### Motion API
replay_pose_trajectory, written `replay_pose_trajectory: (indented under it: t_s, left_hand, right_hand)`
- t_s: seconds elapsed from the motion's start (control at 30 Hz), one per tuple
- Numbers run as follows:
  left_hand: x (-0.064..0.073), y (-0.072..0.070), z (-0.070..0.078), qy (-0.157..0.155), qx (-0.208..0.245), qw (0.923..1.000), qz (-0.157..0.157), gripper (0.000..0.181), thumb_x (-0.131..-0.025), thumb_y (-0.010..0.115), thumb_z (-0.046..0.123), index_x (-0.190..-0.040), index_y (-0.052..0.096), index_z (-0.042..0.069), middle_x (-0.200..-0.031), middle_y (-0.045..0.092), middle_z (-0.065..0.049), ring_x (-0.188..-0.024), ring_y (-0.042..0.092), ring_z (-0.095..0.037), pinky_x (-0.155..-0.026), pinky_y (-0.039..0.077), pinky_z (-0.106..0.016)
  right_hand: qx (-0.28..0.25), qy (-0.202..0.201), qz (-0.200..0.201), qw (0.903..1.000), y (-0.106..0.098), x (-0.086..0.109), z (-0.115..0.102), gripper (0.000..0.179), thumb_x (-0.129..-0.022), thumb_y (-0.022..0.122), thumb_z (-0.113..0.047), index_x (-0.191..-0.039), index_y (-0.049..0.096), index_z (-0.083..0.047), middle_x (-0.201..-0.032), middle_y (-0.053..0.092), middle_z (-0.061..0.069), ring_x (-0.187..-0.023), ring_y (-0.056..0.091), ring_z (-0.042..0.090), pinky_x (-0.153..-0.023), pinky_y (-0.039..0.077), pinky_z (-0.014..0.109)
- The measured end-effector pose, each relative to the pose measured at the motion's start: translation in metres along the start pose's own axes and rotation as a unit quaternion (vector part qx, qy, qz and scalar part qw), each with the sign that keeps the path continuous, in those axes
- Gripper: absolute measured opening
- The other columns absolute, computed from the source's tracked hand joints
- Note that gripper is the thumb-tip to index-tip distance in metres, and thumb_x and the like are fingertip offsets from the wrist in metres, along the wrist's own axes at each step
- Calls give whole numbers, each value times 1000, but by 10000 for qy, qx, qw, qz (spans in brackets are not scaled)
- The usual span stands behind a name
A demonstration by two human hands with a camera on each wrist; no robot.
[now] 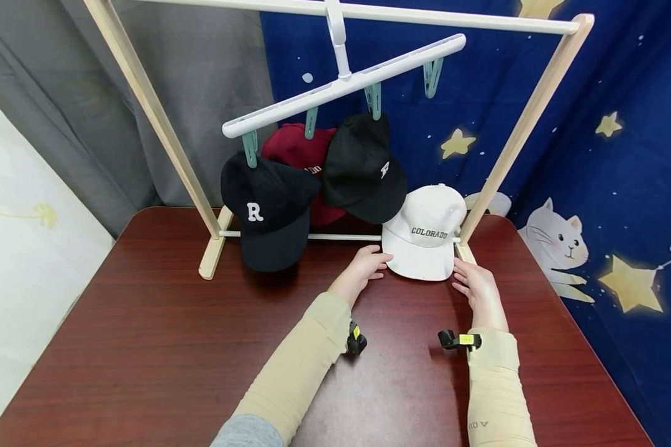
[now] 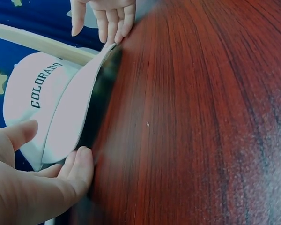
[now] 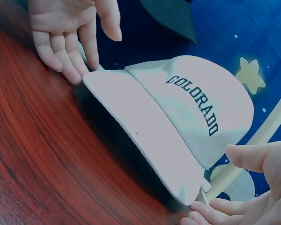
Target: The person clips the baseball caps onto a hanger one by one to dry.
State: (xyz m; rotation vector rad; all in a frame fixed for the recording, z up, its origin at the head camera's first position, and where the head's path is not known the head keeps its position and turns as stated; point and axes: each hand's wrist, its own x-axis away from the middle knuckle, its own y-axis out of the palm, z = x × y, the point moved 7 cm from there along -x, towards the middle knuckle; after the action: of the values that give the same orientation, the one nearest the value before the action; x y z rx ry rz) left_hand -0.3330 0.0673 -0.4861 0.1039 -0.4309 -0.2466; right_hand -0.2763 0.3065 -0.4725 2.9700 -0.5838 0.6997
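Observation:
A white baseball cap [image 1: 424, 233] lettered COLORADO stands upright at the right of the rack's low bar, its brim [image 3: 136, 136] toward me. My left hand [image 1: 365, 267] is at the brim's left corner, fingertips [image 2: 84, 157] right at its edge and the thumb apart from them. At the opposite corner my right hand [image 1: 477, 285] has its fingertips near the brim's edge, the thumb [image 3: 246, 157] held away from the cap. Both hands have relaxed, mostly straight fingers, with the cap between them.
A tilted white hanger [image 1: 343, 84] hangs from a wooden rack [image 1: 528, 124]. Its green clips bear a navy cap [image 1: 271, 214] with an R, a maroon cap [image 1: 296, 146] and a black cap [image 1: 363, 171]. The rightmost clip [image 1: 433, 77] hangs above the white cap. A brown table [image 1: 162, 347] lies below.

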Motion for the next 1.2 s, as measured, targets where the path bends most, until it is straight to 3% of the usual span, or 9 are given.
replay_pose_trajectory:
  t_s: [0.2,0.3,0.43,0.6,0.83,1.2]
  left_hand:
    - [-1,0,0,92,-86,9998,146,57,-89,65,7,-139,42,-4,-123,58,-19,-108,59,-30,-85,51,-39]
    - [-1,0,1,129,-183,9995,232,51,-88,66,5,-135,47,-3,-118,61,-17,-105,60,-29,-83,52,-37]
    - [-2,0,0,160,-260,9990,339,47,-87,67,4,-132,51,-2,-111,63,-14,-100,62,-26,-80,53,-35]
    - [0,0,0,192,-298,9983,454,47,-85,69,3,-129,54,-2,-112,62,-14,-98,63,-26,-79,53,-35]
    - [1,-1,0,243,-246,9977,577,44,-84,71,2,-125,56,-2,-103,65,-14,-92,66,-26,-76,54,-34]
    - [0,0,-3,351,-143,9979,529,37,-83,71,0,-118,59,-5,-92,68,-14,-81,69,-26,-70,54,-32]
  right_hand:
    - [96,20,-126,9999,1,-1,1,60,-96,57,-26,-144,35,2,-134,45,16,-116,45,23,-100,41,34]
    - [134,17,-125,9998,0,0,0,60,-96,58,-26,-144,36,2,-129,49,14,-108,50,19,-97,43,32]
    - [19,-14,-135,9999,-3,3,-2,60,-95,59,-23,-143,36,4,-103,60,4,-89,60,11,-89,49,29]
    - [-341,53,-227,9991,-4,5,0,58,-94,60,-15,-142,34,7,-81,61,-7,-73,66,10,-81,53,30]
    - [-543,41,-218,9983,-4,7,0,51,-93,62,-8,-135,39,7,-78,61,-7,-70,66,10,-78,54,29]
    - [-302,-11,-63,9995,-6,5,2,48,-89,66,-5,-130,44,7,-74,59,-7,-64,61,5,-68,54,21]
